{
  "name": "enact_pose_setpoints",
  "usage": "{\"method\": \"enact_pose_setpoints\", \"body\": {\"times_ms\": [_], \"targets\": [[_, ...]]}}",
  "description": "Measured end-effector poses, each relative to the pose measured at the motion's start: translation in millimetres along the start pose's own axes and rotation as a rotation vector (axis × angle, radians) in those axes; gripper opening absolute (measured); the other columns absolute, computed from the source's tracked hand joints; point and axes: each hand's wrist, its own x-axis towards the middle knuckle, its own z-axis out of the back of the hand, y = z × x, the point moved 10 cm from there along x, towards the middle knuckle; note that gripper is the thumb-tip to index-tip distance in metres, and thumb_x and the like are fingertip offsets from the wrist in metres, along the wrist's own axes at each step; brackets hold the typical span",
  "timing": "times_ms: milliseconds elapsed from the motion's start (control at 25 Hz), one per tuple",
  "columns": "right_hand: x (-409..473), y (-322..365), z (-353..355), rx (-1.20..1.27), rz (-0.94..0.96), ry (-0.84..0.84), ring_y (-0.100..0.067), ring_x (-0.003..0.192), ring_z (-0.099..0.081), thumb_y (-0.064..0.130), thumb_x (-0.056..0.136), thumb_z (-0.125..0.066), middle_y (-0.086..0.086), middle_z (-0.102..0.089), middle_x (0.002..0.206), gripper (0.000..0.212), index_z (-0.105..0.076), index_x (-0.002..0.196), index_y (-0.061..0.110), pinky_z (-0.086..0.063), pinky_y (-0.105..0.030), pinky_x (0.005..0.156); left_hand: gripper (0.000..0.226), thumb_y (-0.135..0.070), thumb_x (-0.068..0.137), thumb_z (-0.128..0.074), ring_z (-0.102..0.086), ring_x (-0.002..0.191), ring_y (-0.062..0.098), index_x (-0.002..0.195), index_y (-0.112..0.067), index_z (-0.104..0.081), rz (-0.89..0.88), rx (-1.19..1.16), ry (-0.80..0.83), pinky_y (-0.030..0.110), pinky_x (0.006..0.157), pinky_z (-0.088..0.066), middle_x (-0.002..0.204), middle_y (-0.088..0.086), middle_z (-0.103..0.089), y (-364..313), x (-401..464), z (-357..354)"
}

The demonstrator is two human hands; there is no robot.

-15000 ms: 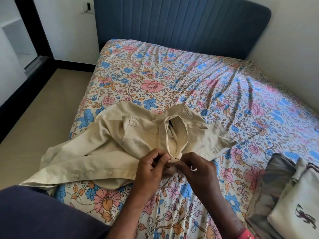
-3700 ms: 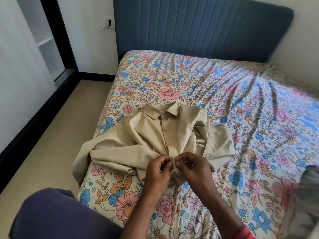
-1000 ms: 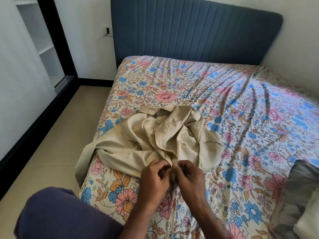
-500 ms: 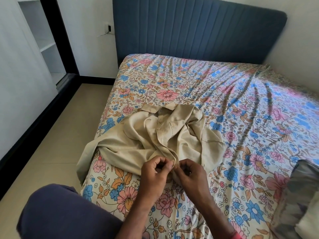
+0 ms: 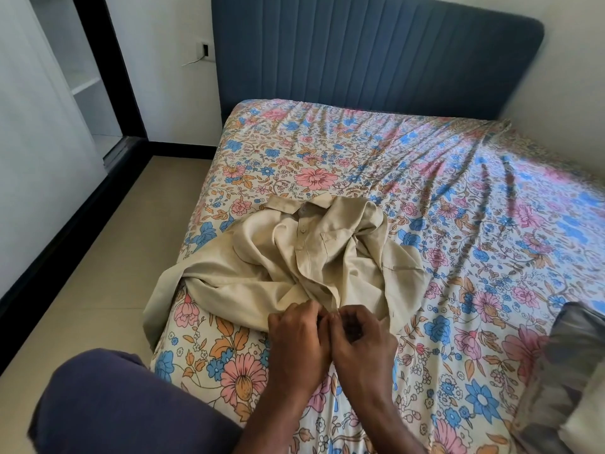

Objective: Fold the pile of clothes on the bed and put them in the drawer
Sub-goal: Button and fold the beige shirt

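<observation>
A beige button-up shirt (image 5: 294, 257) lies crumpled on the floral bed sheet (image 5: 458, 208), collar toward the headboard, one sleeve hanging over the bed's left edge. My left hand (image 5: 299, 335) and my right hand (image 5: 360, 335) meet at the shirt's near hem, fingers curled and pinching the two sides of the button placket. The fingertips and the button between them are hidden. Several upper buttons look fastened.
A grey garment and a white one (image 5: 569, 381) are piled at the bed's right edge. A blue padded headboard (image 5: 376, 54) stands behind. My knee in dark blue cloth (image 5: 124, 404) is at the bottom left. Beige floor (image 5: 98, 257) and a white wardrobe lie left.
Both hands have slid down the placket toward the hem, and the shirt front has closed and bunched up more. Over the last second the hands have stayed at the hem.
</observation>
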Motion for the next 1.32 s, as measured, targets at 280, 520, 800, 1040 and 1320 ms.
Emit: {"method": "enact_pose_setpoints", "body": {"times_ms": [280,520,800,1040,1320], "targets": [[7.5,0.8,-5.1,0.045,0.004,0.040,-0.003,0.064,-0.071,0.014,0.090,-0.077,0.018,-0.072,0.069,0.011,-0.074,0.081,0.020,-0.056,-0.016,0.058,0.025,-0.050,0.093,-0.051,-0.063,0.080,0.006,0.088,-0.031,-0.066,0.106,-0.314,0.018,0.050,0.079,-0.055,0.081,-0.017,-0.065,22.1,2.1,-2.5],[8.2,5.4,-4.1,0.044,0.050,0.072,-0.001,0.062,-0.070,0.014,0.090,-0.077,0.019,-0.072,0.066,0.014,-0.076,0.080,0.023,-0.050,-0.010,0.056,0.024,-0.053,0.091,-0.054,-0.065,0.079,0.008,0.086,-0.032,-0.064,0.154,-0.362,-0.013,0.051,0.079,-0.056,0.080,-0.015,-0.065,27.3,1.9,-2.6],[9.4,3.1,-9.4,-0.017,0.105,0.127,0.001,0.067,-0.071,0.012,0.091,-0.074,0.019,-0.073,0.070,0.011,-0.082,0.091,0.020,-0.052,-0.012,0.061,0.025,-0.050,0.093,-0.052,-0.063,0.075,0.007,0.086,-0.031,-0.065,0.120,-0.303,-0.035,0.050,0.074,-0.056,0.077,-0.016,-0.064,21.5,2.0,0.7],[8.6,0.0,-10.6,0.003,0.160,0.166,0.000,0.066,-0.071,0.008,0.092,-0.072,0.018,-0.075,0.072,0.016,-0.083,0.097,0.019,-0.050,-0.012,0.060,0.026,-0.051,0.091,-0.052,-0.065,0.074,0.008,0.083,-0.030,-0.066,0.157,-0.340,-0.025,0.049,0.074,-0.057,0.075,-0.013,-0.066,27.4,1.7,-2.1],[21.4,-22.9,-16.3,0.264,-0.034,0.356,-0.025,0.076,-0.078,-0.004,0.096,-0.063,-0.007,-0.079,0.083,0.021,-0.080,0.102,0.008,-0.064,-0.038,0.068,0.013,-0.017,0.093,-0.072,-0.068,0.074,0.008,0.082,-0.021,-0.075,0.280,-0.507,0.113,0.030,0.070,-0.059,0.075,-0.007,-0.072,37.7,2.8,-14.7]]}}
